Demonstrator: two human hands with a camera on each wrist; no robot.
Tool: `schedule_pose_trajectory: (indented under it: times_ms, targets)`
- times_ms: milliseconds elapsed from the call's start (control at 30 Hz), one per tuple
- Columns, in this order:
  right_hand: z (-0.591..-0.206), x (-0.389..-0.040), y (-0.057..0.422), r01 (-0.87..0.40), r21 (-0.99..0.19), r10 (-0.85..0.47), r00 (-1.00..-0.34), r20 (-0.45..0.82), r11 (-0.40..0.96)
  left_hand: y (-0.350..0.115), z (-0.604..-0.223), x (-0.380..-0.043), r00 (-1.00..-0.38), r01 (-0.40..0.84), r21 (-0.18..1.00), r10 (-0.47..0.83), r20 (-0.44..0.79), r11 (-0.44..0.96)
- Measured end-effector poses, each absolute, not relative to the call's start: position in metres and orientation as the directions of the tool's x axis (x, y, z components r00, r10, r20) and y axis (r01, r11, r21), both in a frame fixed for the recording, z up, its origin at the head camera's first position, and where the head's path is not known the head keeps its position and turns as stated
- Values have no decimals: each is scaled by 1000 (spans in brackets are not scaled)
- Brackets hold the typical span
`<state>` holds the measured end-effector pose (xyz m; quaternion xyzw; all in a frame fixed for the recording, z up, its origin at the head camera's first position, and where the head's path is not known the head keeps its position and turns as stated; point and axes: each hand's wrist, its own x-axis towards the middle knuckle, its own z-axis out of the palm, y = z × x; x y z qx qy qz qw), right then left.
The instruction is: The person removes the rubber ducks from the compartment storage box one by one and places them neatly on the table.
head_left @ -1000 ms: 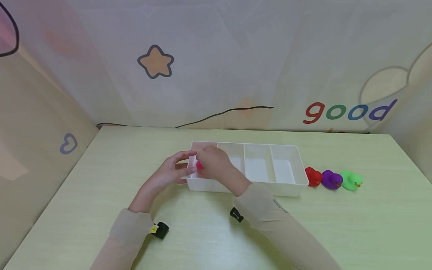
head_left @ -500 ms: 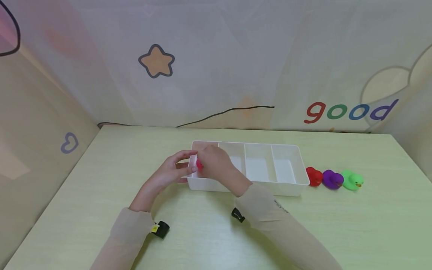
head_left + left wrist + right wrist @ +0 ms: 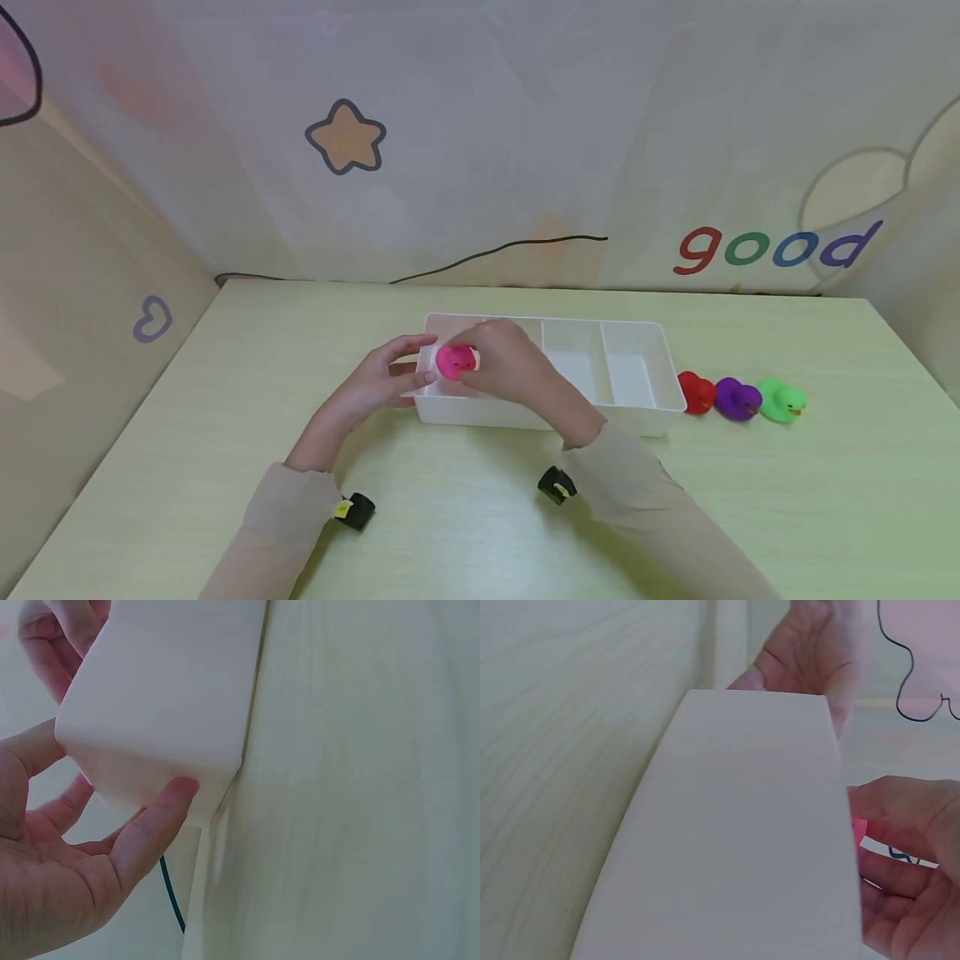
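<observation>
A white divided box [image 3: 637, 422] stands on the table with its compartments in a row. My left hand [image 3: 375, 379] rests at its left end, fingers spread. In the left wrist view, the thumb of that hand [image 3: 67, 877] presses the box's end wall [image 3: 150, 761]. A pink toy duck [image 3: 456, 362] is in the leftmost compartment. Thumb and fingers of my right hand [image 3: 513, 362] pinch it from the right. In the right wrist view, the box wall [image 3: 735, 825] hides most of the duck [image 3: 859, 829] beside the right hand [image 3: 919, 862].
Red [image 3: 697, 392], purple [image 3: 738, 399] and green [image 3: 782, 401] toy ducks sit in a line right of the box. Behind the table [image 3: 450, 517] hangs a printed cloth backdrop [image 3: 480, 150]. Small black devices [image 3: 557, 485] are worn at both wrists.
My right hand has shifted right, and its wrist has turned slightly. Much more of the pink duck shows now, its face included. The left hand has stayed at the box's end.
</observation>
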<state>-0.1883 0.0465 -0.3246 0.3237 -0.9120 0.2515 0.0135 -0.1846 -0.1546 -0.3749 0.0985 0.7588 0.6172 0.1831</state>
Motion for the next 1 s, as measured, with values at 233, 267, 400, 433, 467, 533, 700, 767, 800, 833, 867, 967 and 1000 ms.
schedule_pose_trajectory:
  times_ms: [233, 267, 400, 433, 467, 533, 700, 767, 800, 833, 867, 967, 1000]
  targets:
    - [-319, -182, 61, -607, -524, -566, -782, 261, 597, -154, -375, -185, -916, -89, 970, 365, -168, 225]
    - [-319, -182, 63, -610, -536, -563, -780, 275, 584, -154, -375, -185, -917, -92, 970, 361, -171, 226]
    - [-317, -181, 72, -611, -576, -542, -779, 316, 543, -153, -375, -185, -918, -100, 967, 353, -181, 233]
    - [-317, -181, 75, -608, -581, -535, -782, 320, 541, -153, -375, -185, -918, -102, 967, 354, -182, 233]
    - [-316, -180, 79, -605, -588, -529, -784, 324, 537, -153, -375, -185, -917, -102, 968, 355, -181, 230]
    - [-314, -179, 86, -600, -599, -514, -789, 336, 530, -153, -376, -186, -917, -103, 969, 355, -181, 226]
    - [-309, -177, 104, -575, -646, -472, -808, 352, 503, -154, -377, -186, -917, -102, 971, 359, -176, 215]
    - [-308, -177, 112, -561, -662, -456, -818, 351, 497, -154, -376, -185, -915, -100, 972, 364, -173, 210]
    - [-308, -177, 116, -557, -666, -450, -821, 352, 496, -155, -376, -185, -915, -98, 973, 365, -171, 209]
    - [-308, -176, 120, -552, -670, -442, -825, 353, 496, -155, -376, -185, -915, -99, 973, 364, -171, 208]
    - [-308, -176, 124, -548, -675, -433, -828, 356, 494, -155, -376, -185, -915, -100, 973, 365, -172, 208]
    - [-307, -175, 137, -529, -690, -406, -842, 355, 494, -155, -375, -184, -914, -96, 973, 368, -170, 210]
    - [-306, -175, 140, -517, -699, -397, -849, 348, 494, -155, -375, -184, -915, -98, 973, 366, -172, 211]
